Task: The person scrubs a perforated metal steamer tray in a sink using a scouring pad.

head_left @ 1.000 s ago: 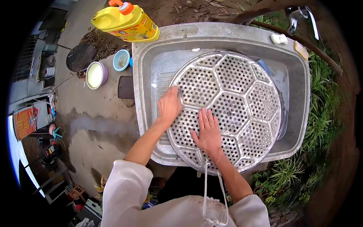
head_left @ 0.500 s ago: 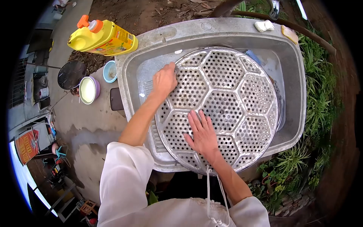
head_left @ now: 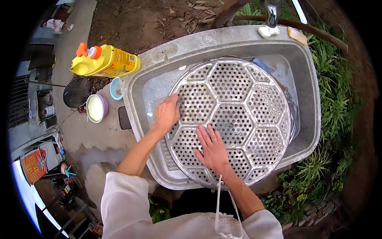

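A large round perforated metal steamer tray (head_left: 232, 125), stamped with a hexagon pattern, rests tilted across a grey stone sink (head_left: 191, 44). My left hand (head_left: 167, 114) is closed at the tray's left rim, its fingertips bent over the edge; anything inside it is hidden. Flat on the holes in the lower middle lies my right hand (head_left: 213, 149), fingers extended and holding nothing. Beyond the tray's upper right edge, a blue brush (head_left: 261, 64) shows in part inside the sink.
A yellow pump bottle (head_left: 109, 61) stands at the sink's upper left corner. White soap (head_left: 268, 32) and a yellow sponge (head_left: 297, 36) sit on the back ledge under a faucet (head_left: 272, 16). Blue (head_left: 115, 89) and purple (head_left: 104, 105) bowls are left, plants (head_left: 334, 99) right.
My left hand has slid down along the tray's left rim, towards me. My right hand stays flat at the same spot on the tray. The whole view has shifted slightly.
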Available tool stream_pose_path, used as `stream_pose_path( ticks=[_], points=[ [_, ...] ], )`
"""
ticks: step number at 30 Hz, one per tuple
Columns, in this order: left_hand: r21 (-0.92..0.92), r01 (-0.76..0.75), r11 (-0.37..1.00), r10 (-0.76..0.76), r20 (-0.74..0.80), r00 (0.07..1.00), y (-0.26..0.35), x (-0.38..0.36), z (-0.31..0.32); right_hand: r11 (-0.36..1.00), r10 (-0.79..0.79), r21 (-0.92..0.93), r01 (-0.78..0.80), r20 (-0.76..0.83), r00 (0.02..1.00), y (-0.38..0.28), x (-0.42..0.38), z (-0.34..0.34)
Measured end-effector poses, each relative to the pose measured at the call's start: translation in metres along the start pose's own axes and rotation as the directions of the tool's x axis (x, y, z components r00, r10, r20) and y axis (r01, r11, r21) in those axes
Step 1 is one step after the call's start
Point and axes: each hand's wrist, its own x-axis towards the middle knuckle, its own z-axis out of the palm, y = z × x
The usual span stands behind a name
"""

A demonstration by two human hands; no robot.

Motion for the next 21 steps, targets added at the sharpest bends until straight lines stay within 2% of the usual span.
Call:
stream_pose_path(
  ticks=[2, 6, 7, 9, 10, 13, 15, 17, 18, 21],
  points=[
    [-0.003, 0.021, 1.0, -0.021, -0.05, 0.999, -0.001, 0.001, 0.007, 1.0, 0.003, -0.003, -0.003, 0.009, 1.0, 0.0, 0.0, -0.001],
    [0.035, 0.081, 0.996, -0.078, -0.09, 0.993, 0.005, 0.083, 0.017, 1.0, 0.013, -0.014, -0.012, 0.008, 1.0, -0.002, 0.001, 0.002],
    [0.029, 0.082, 0.996, -0.079, -0.096, 0.992, 0.003, 0.076, 0.017, 1.0, 0.004, -0.015, -0.004, 0.007, 1.0, 0.0, 0.0, 0.001],
    [-0.011, -0.074, 0.997, 0.073, -0.034, 0.997, -0.01, 0.036, 0.013, 1.0, 0.003, -0.024, -0.003, 0.011, 1.0, 0.002, -0.001, -0.001],
    [0.018, -0.101, 0.995, 0.102, -0.035, 0.994, -0.007, 0.008, 0.006, 1.0, 0.007, -0.025, -0.007, 0.016, 1.0, -0.001, 0.001, -0.001],
    [0.065, -0.055, 0.996, 0.053, 0.026, 0.998, -0.004, 0.011, 0.001, 0.999, 0.01, -0.038, -0.009, 0.023, 1.0, -0.001, 0.002, -0.001],
    [0.078, -0.021, 0.997, 0.021, -0.007, 1.0, 0.004, 0.039, 0.01, 0.999, 0.036, -0.005, -0.036, 0.028, 0.999, -0.002, -0.001, 0.001],
    [0.183, -0.004, 0.983, 0.016, -0.068, 0.998, 0.02, 0.05, 0.012, 1.0, 0.013, -0.025, -0.013, 0.011, 1.0, -0.001, 0.001, -0.001],
    [0.18, -0.068, 0.981, 0.072, -0.016, 0.997, 0.02, 0.039, 0.01, 0.999, 0.01, -0.034, -0.01, 0.019, 1.0, -0.002, 0.001, -0.002],
    [0.142, -0.08, 0.987, 0.072, 0.058, 0.996, 0.004, 0.042, -0.005, 1.0, 0.005, -0.027, -0.005, 0.011, 1.0, -0.001, 0.001, -0.001]
  ],
)
